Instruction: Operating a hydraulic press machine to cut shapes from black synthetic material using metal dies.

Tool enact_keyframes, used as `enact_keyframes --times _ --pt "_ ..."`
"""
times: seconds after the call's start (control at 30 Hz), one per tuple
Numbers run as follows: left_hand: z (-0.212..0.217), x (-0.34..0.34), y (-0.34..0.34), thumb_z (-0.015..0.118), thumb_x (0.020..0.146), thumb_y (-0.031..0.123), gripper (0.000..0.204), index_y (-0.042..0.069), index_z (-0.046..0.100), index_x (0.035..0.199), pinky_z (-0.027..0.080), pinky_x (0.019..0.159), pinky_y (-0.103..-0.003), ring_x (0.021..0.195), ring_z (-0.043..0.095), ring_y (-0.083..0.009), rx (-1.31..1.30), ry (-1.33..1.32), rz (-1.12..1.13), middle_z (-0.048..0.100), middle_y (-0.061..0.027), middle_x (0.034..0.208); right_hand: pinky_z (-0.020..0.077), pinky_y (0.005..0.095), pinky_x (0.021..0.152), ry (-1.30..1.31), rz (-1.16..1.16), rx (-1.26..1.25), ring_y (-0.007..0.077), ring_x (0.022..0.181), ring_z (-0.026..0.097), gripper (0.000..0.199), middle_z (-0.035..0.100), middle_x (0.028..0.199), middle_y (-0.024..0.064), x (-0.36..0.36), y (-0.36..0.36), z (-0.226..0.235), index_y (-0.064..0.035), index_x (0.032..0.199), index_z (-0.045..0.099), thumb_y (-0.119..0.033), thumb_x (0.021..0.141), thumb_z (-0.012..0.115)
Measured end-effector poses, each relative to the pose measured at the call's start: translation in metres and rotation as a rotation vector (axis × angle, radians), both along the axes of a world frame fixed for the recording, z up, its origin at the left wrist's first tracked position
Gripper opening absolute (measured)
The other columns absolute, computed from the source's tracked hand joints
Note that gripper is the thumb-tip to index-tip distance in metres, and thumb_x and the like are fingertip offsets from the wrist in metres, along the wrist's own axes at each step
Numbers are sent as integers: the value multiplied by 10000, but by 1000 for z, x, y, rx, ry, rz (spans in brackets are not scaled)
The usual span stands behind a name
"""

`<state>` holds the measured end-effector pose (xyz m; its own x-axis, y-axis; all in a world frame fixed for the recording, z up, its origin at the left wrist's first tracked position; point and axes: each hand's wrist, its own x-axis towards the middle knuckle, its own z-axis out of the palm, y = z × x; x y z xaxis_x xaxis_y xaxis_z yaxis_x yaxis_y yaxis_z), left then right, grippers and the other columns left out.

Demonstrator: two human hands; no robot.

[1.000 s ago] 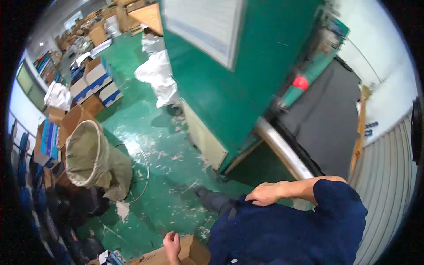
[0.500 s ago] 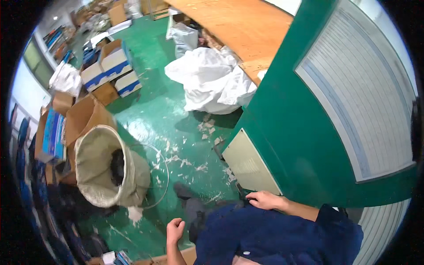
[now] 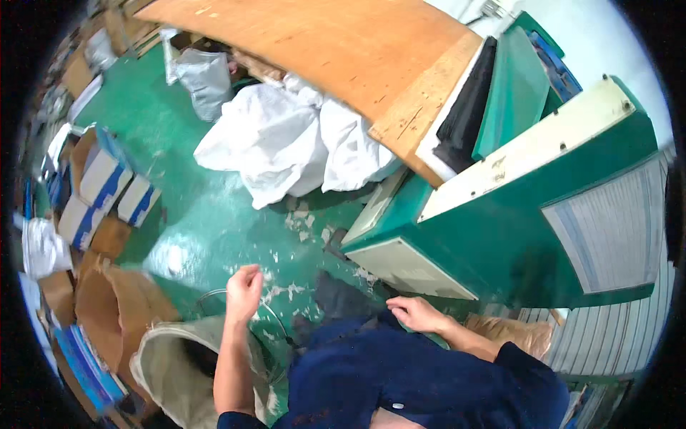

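Note:
My left hand is raised over the green floor, fingers loosely curled, with nothing visible in it. It hovers just above the rim of an open tan sack at the lower left. My right hand rests low against the base of a green machine, fingers spread and flat, holding nothing that I can see. My dark blue shirt fills the bottom middle.
White plastic bags lie heaped on the floor under a wooden board. Cardboard boxes with blue and white faces stand at the left. Paper scraps litter the floor near my feet. A grey bag stands further back.
The view has swung right and upward along the machine. My left hand has risen from near my body to above the sack. My right hand has stayed by the machine's base.

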<state>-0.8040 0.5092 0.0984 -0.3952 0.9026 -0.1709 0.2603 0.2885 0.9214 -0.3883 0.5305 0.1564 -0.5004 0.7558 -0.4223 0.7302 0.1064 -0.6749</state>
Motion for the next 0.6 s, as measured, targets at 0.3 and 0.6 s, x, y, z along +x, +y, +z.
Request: enact_keyframes --times 0.3,0.6 --pt "79 62 233 646 886 79 317 -49 604 1173 534 833 -310 910 680 -197 194 -261 -610 702 -147 984 514 391 886 190 -147 210 340 1022 645 312 669 1097 192 -95 129 31 -6 1182 612 -137 900 591" --pt "159 148 392 642 870 71 334 -19 600 1189 515 875 -350 990 666 -302 464 22 -1169 668 -207 1058 485 398 946 135 -566 803 372 1120 585 374 604 1196 220 -127 221 111 21 1181 588 -29 818 659"
